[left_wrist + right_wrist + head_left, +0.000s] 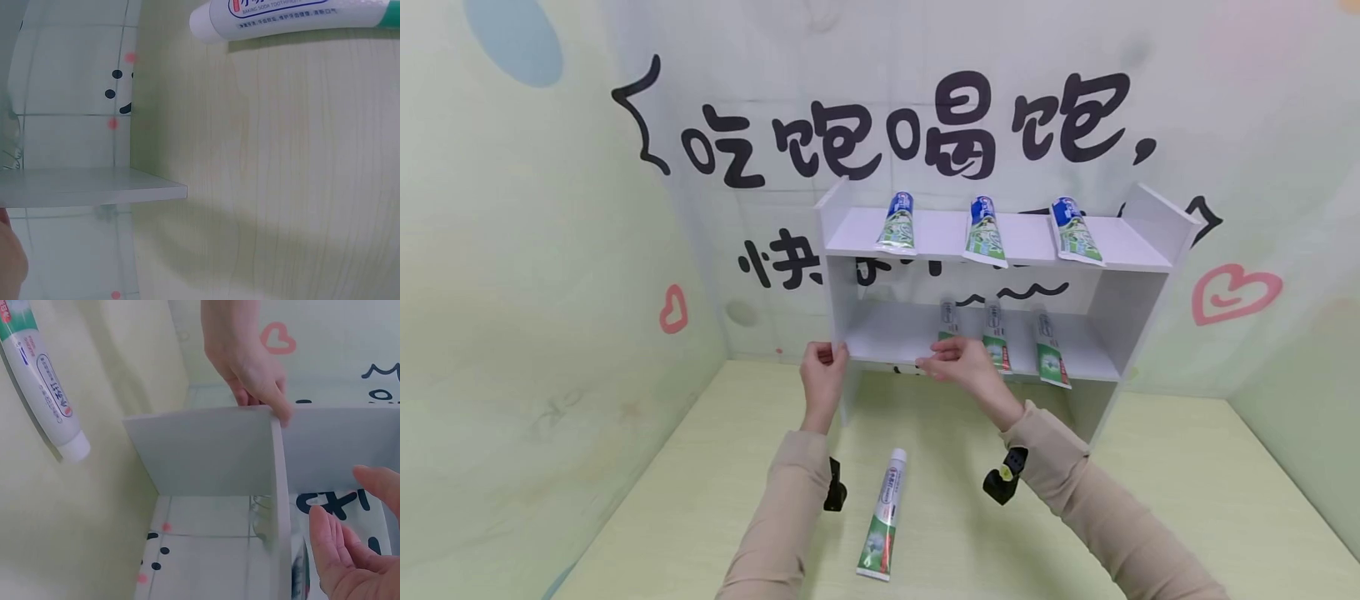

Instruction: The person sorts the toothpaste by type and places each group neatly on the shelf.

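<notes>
A white two-tier shelf (880, 332) stands against the back wall. My left hand (823, 379) grips the edge of its left side panel; the right wrist view shows that thumb over the panel's edge. In front of the middle board is my right hand (966, 367), its thumb and fingers apart with nothing between them (350, 550). Just beyond it, three green-and-white toothpaste tubes (1051, 346) lie on that board, one partly hidden by the hand. A similar baking soda toothpaste tube (883, 517) lies on the table between my forearms, cap toward the shelf.
Three blue-and-green toothpaste tubes (985, 232) lie spaced along the top board, bottom ends at its front edge. The pale wooden table (700, 508) meets walls at the left, back and right. Black lettering (962, 125) covers the back wall.
</notes>
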A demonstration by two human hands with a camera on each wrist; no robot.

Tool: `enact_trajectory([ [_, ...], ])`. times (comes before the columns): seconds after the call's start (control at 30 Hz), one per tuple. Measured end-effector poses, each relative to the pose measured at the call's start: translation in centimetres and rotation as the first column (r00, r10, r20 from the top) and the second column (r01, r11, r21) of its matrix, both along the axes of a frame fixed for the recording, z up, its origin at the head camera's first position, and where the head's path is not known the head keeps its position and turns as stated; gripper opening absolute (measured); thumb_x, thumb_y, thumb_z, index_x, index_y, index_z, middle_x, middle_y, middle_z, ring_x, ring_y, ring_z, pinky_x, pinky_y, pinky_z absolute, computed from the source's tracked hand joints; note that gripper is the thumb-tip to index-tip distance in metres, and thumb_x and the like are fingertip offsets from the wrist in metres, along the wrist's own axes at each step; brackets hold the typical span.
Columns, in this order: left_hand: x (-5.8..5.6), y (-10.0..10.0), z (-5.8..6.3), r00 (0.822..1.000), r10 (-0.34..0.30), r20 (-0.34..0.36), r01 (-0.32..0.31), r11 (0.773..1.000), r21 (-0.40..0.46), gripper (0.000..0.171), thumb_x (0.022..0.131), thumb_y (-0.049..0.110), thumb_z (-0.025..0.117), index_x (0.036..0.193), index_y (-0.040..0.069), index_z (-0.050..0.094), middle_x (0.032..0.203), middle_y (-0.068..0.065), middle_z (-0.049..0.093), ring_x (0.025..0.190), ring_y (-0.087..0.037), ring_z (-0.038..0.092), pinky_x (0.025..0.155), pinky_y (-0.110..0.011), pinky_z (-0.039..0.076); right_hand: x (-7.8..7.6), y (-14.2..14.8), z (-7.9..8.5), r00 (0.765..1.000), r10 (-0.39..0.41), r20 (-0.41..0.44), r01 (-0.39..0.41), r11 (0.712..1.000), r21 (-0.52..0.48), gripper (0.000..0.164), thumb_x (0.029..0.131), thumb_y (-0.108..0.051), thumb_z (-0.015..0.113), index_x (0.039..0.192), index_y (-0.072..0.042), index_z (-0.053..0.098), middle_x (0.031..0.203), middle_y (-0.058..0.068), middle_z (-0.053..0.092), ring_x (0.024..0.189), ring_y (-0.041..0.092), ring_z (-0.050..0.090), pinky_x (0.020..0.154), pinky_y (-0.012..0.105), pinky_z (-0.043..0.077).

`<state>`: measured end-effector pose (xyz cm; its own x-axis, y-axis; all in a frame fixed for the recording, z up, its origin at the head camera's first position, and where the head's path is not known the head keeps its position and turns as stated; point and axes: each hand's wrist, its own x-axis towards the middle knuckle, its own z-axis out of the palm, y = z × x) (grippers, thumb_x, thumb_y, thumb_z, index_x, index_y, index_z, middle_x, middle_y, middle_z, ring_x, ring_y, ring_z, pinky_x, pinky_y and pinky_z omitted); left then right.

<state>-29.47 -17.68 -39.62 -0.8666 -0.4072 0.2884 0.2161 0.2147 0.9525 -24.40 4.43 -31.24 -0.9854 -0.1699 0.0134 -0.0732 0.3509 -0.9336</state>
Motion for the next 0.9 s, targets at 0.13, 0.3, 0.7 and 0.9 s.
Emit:
enact_trajectory([
  [0.13,-0.1,-0.1,0.0,1.000,0.008,0.003,-0.008,1.000,-0.001,0.023,0.086,0.018,0.058,0.097,-0.001,0.053,0.092,-0.013,0.057,0.081,-0.017,0.052,0.066,-0.021,0.045,0.5,-0.5,-0.6,1.000,-0.010,0.000,0.010,1.000,-0.027,0.042,0.080,-0.014,0.068,0.115,0.005,0.054,0.104,0.019,0.060,0.078,0.016,0.061,0.072,0.026,0.054],
  [0.3,-0.2,0.0,-0.1,1.000,0.003,0.002,-0.003,1.000,0.003,0.024,0.086,0.018,0.058,0.098,-0.002,0.053,0.092,-0.013,0.057,0.081,-0.017,0.052,0.066,-0.020,0.046,1.0,-1.0,-1.8,1.000,-0.024,0.006,0.025,0.998,-0.056,0.040,0.080,-0.014,0.068,0.113,0.006,0.056,0.102,0.019,0.061,0.079,0.017,0.061,0.073,0.029,0.054],
  [0.7,-0.3,0.0,-0.4,1.000,-0.010,0.014,0.010,1.000,0.009,0.025,0.086,0.020,0.058,0.098,-0.002,0.052,0.093,-0.014,0.057,0.082,-0.019,0.053,0.068,-0.023,0.046,2.3,-1.7,-5.6,0.996,-0.042,0.075,0.051,0.991,-0.122,0.039,0.079,-0.009,0.067,0.112,0.008,0.055,0.098,0.018,0.061,0.079,0.022,0.062,0.069,0.028,0.055],
  [0.9,-0.3,0.0,-0.2,1.000,-0.008,-0.001,0.008,1.000,0.021,0.025,0.086,0.019,0.058,0.098,-0.002,0.052,0.093,-0.015,0.057,0.082,-0.018,0.052,0.068,-0.020,0.046,2.8,-1.8,-7.2,0.997,-0.036,0.073,0.044,0.993,-0.108,0.043,0.079,-0.013,0.068,0.113,0.009,0.054,0.097,0.019,0.061,0.074,0.015,0.062,0.070,0.033,0.056],
])
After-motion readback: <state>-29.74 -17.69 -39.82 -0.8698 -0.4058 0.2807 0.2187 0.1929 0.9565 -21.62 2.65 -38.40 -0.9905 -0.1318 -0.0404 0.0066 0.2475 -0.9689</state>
